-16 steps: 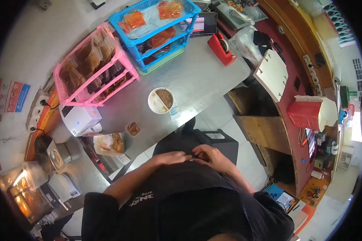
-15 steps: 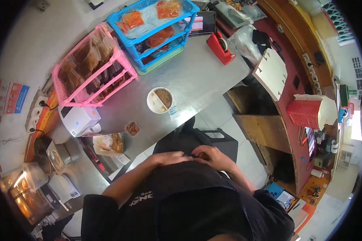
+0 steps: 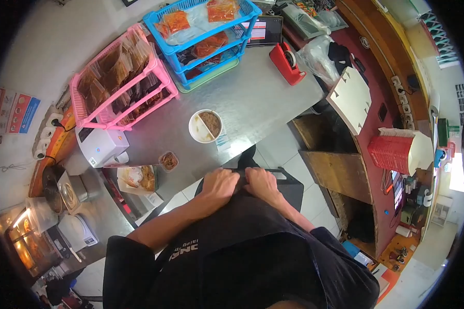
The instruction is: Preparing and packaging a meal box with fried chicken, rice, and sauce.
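In front of my body, my left hand (image 3: 221,185) and my right hand (image 3: 262,183) are side by side, both closed with knuckles up. Each grips the black cloth of the apron (image 3: 242,206) I wear, which is stretched out toward them. Beyond the hands, on the metal counter (image 3: 258,92), stands a round white bowl (image 3: 205,126) with a divider, brown minced food on one side. A small clear tub (image 3: 168,160) of reddish-brown food sits closer to my left hand. Beside it is an open paper box (image 3: 137,179) with fried food and a white packet.
A pink rack (image 3: 123,116) and a blue tiered rack (image 3: 172,54) hold bagged sauces at the back. A white device (image 3: 103,147) stands left, a red tape dispenser (image 3: 287,64) at the back right. Near my legs is a black stool-like object (image 3: 288,188). Red boxes (image 3: 392,152) stack on the right.
Both hands have moved forward, away from my belly, and turned knuckles up. The apron cloth is now drawn outward with them. The food and racks have stayed in place.
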Demonstrator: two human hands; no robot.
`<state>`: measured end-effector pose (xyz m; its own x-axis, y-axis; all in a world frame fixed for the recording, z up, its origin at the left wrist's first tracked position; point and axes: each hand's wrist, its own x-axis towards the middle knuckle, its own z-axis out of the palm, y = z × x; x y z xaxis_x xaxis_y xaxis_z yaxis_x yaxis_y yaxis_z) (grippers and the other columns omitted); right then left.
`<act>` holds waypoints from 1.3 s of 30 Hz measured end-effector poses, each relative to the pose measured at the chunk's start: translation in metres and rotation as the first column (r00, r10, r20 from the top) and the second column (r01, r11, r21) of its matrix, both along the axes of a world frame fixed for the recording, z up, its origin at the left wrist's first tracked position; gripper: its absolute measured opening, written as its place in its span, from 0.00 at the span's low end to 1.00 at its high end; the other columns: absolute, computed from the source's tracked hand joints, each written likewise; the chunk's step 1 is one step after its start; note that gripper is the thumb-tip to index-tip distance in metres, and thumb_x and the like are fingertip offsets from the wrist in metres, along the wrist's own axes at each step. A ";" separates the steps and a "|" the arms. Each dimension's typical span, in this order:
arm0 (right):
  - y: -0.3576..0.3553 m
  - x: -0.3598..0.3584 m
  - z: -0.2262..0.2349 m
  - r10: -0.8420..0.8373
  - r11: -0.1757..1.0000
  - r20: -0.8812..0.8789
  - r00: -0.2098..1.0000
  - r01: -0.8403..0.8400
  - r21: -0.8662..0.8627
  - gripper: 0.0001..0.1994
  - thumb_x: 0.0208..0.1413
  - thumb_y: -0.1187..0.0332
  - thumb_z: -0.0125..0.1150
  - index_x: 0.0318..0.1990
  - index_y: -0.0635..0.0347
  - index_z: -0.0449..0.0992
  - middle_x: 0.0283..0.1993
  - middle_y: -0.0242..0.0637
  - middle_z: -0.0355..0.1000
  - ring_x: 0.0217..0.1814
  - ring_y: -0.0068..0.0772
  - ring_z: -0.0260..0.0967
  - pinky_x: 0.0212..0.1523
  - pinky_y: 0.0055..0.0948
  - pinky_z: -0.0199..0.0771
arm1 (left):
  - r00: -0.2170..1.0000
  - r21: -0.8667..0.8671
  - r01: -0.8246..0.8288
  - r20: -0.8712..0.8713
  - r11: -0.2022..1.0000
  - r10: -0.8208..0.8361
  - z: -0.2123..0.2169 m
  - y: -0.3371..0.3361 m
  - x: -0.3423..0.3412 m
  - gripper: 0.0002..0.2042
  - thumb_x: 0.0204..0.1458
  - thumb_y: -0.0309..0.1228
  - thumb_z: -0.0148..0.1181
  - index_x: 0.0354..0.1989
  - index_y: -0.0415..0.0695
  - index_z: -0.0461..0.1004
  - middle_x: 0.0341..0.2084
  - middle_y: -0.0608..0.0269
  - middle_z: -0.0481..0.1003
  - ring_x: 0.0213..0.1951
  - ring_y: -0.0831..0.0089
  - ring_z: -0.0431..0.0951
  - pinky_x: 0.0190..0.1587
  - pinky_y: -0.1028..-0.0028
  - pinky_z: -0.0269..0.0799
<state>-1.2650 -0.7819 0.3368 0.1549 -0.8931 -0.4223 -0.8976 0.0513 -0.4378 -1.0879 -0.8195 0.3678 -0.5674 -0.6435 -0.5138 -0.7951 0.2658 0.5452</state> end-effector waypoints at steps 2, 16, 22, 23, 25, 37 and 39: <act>-0.011 0.001 0.000 0.032 0.999 -0.064 0.997 -0.034 -0.022 0.12 0.41 0.67 0.72 0.28 0.57 0.73 0.30 0.43 0.76 0.36 0.52 0.76 0.35 0.45 0.75 | 0.998 -0.282 -0.062 -0.007 0.957 0.062 -0.042 0.008 -0.004 0.15 0.53 0.34 0.56 0.47 0.43 0.77 0.43 0.47 0.77 0.42 0.48 0.80 0.41 0.55 0.77; -0.054 -0.076 0.013 -0.180 0.984 0.233 0.956 0.177 0.034 0.13 0.54 0.62 0.68 0.31 0.64 0.75 0.25 0.47 0.75 0.28 0.47 0.75 0.31 0.40 0.72 | 0.833 -0.112 -0.550 -0.011 0.828 0.552 -0.083 -0.023 0.115 0.38 0.43 0.41 0.75 0.60 0.36 0.64 0.55 0.42 0.69 0.58 0.51 0.70 0.63 0.59 0.64; -0.059 -0.072 -0.011 -0.112 0.994 0.194 0.975 0.106 0.038 0.13 0.55 0.62 0.66 0.33 0.65 0.76 0.26 0.49 0.76 0.31 0.51 0.77 0.34 0.42 0.74 | 0.810 -0.517 -0.252 0.350 0.818 0.471 -0.135 -0.015 0.151 0.36 0.43 0.31 0.68 0.63 0.35 0.61 0.64 0.32 0.58 0.66 0.43 0.59 0.67 0.51 0.55; -0.062 -0.066 -0.018 -0.061 0.998 0.182 0.981 0.063 -0.003 0.13 0.55 0.61 0.66 0.34 0.65 0.76 0.27 0.50 0.76 0.31 0.51 0.77 0.34 0.42 0.74 | 0.791 -0.581 -0.018 0.489 0.814 0.367 -0.155 -0.013 0.160 0.33 0.47 0.29 0.63 0.63 0.35 0.61 0.64 0.33 0.58 0.65 0.43 0.60 0.67 0.50 0.56; -0.064 -0.053 -0.014 -0.040 0.999 0.217 0.975 0.039 0.008 0.14 0.56 0.61 0.66 0.34 0.65 0.76 0.26 0.49 0.76 0.30 0.50 0.77 0.34 0.42 0.74 | 0.797 -0.454 -0.347 0.319 0.821 0.513 -0.189 -0.021 0.145 0.35 0.50 0.22 0.56 0.67 0.27 0.52 0.67 0.34 0.53 0.68 0.45 0.57 0.69 0.51 0.54; -0.060 -0.009 -0.027 0.095 0.988 0.242 0.965 -0.121 0.095 0.13 0.55 0.65 0.66 0.39 0.65 0.76 0.31 0.51 0.77 0.35 0.52 0.77 0.37 0.43 0.75 | 0.726 -0.515 -0.289 0.432 0.807 0.535 -0.198 -0.023 0.136 0.32 0.55 0.25 0.54 0.68 0.32 0.52 0.62 0.31 0.59 0.65 0.37 0.58 0.68 0.51 0.56; -0.067 0.000 -0.037 0.130 0.974 0.304 0.944 -0.178 0.137 0.13 0.54 0.64 0.66 0.39 0.65 0.76 0.32 0.51 0.78 0.37 0.53 0.77 0.39 0.44 0.76 | 0.690 -0.546 -0.235 0.489 0.804 0.534 -0.205 -0.021 0.138 0.29 0.55 0.25 0.54 0.66 0.33 0.55 0.54 0.36 0.66 0.58 0.41 0.66 0.62 0.52 0.63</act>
